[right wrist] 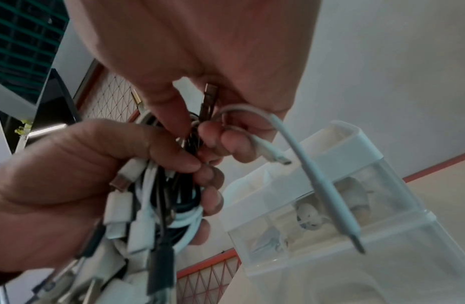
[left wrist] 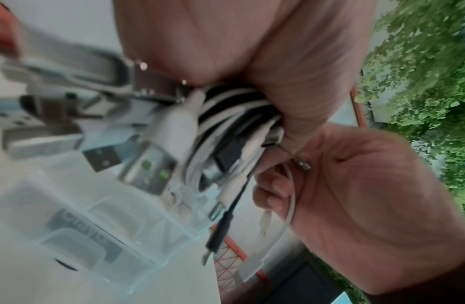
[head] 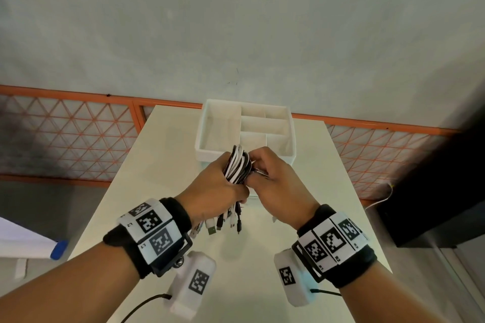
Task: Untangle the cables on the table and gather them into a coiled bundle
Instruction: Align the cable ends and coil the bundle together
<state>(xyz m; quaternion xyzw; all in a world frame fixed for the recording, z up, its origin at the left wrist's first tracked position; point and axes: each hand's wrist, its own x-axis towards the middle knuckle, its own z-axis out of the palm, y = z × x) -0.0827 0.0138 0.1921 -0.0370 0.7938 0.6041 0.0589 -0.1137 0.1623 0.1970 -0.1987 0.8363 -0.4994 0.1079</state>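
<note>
A coiled bundle of black and white cables (head: 237, 165) stands upright above the white table (head: 162, 165), gripped in my left hand (head: 215, 186). Its plugs (head: 225, 223) hang loose below that fist. My right hand (head: 267, 176) meets the bundle from the right. In the right wrist view its thumb and fingers (right wrist: 213, 135) pinch a dark metal plug (right wrist: 209, 100) against the coil and curl round two short white cable ends (right wrist: 317, 174) that dangle free. The left wrist view shows the bundle (left wrist: 226, 115) in my palm with several USB plugs (left wrist: 148, 164) sticking out.
A white compartment organizer (head: 204, 136) stands just beyond my hands at the table's far end. An orange mesh railing (head: 78, 139) runs behind the table. Dark furniture (head: 446, 191) is at the right, a blue object (head: 59, 249) low at the left.
</note>
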